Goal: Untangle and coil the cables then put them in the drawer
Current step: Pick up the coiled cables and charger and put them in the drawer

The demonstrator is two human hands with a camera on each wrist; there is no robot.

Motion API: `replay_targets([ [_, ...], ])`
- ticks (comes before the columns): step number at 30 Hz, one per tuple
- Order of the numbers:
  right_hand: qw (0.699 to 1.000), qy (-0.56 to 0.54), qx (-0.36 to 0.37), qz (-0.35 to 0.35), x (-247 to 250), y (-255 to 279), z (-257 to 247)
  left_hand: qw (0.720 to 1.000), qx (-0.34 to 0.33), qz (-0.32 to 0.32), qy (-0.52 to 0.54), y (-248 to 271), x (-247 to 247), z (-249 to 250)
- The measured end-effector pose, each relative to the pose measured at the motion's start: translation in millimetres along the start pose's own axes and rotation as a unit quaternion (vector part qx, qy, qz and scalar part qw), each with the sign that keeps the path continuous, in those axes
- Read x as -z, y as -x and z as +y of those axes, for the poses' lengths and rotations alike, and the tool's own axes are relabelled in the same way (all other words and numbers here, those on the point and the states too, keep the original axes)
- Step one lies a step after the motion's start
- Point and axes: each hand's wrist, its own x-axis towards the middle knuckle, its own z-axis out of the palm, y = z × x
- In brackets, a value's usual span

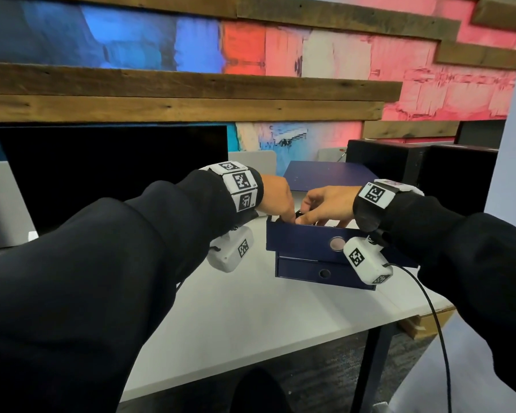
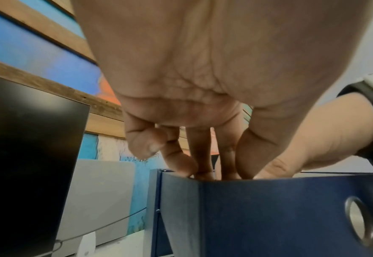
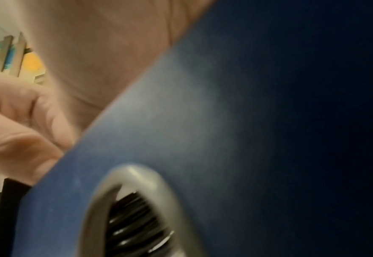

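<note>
A navy blue drawer box [image 1: 328,177] stands on the white table [image 1: 251,308], and its top drawer [image 1: 304,241] is pulled out. Both my hands reach into it from above. My left hand [image 1: 289,216] points fairly straight fingers [image 2: 199,156] down behind the drawer's front wall [image 2: 269,217], which hides the tips. My right hand [image 1: 319,219] is spread over the drawer beside it, its fingertips hidden inside too. A bit of black cable [image 1: 300,212] shows between the two hands. Through the metal-ringed hole in the drawer front, the right wrist view shows coiled black cable [image 3: 135,226] lying inside.
The lower drawer [image 1: 307,271] is shut. A dark monitor [image 1: 111,174] stands at the left, with black boxes [image 1: 414,171] at the back right. A black wire [image 1: 429,308] hangs from my right wrist past the table's right edge. A painted wood-plank wall is behind.
</note>
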Motion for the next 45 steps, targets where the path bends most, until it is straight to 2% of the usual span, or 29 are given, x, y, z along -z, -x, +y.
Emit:
replay_targets([
  [3, 1.000, 0.024, 0.004, 0.018, 0.4, 0.0, -1.6, 0.999, -0.012, 0.027, 0.044, 2.3, -3.6, -9.0],
  [7, 0.988, 0.044, 0.057, 0.136, 10.1, 4.1, -21.4, 0.984, -0.011, 0.131, 0.117, 10.0, -1.1, -29.8],
  [9, 0.980, 0.044, 0.093, 0.168, 10.0, 4.4, -43.0, 0.973, -0.008, 0.175, 0.147, 17.9, 2.5, -45.6],
  [12, 0.968, 0.073, 0.152, 0.184, -3.6, -0.6, -83.6, 0.965, 0.018, 0.206, 0.160, 37.9, 5.3, -78.7],
  [15, 0.954, 0.097, 0.206, 0.194, -31.4, -10.2, -130.5, 0.961, 0.074, 0.210, 0.165, 68.9, 1.4, -126.6],
  [19, 0.950, 0.097, 0.262, 0.138, -86.2, -36.6, -193.6, 0.949, 0.178, 0.208, 0.154, 119.6, -15.9, -202.0],
  [25, 0.948, 0.109, 0.298, 0.019, -183.0, -82.0, -266.4, 0.916, 0.316, 0.192, 0.154, 189.0, -56.6, -299.7],
  [34, 0.923, 0.138, 0.342, -0.113, -318.7, -138.7, -362.1, 0.862, 0.462, 0.154, 0.137, 277.2, -121.9, -423.6],
  [39, 0.917, 0.146, 0.352, -0.117, -381.0, -160.2, -406.6, 0.815, 0.559, 0.115, 0.102, 304.6, -153.5, -476.3],
  [41, 0.923, 0.117, 0.344, -0.123, -402.8, -167.7, -421.7, 0.797, 0.588, 0.104, 0.089, 308.3, -165.0, -493.0],
  [45, 0.924, 0.111, 0.341, -0.130, -440.4, -180.9, -444.8, 0.783, 0.608, 0.081, 0.105, 305.5, -189.8, -517.9],
])
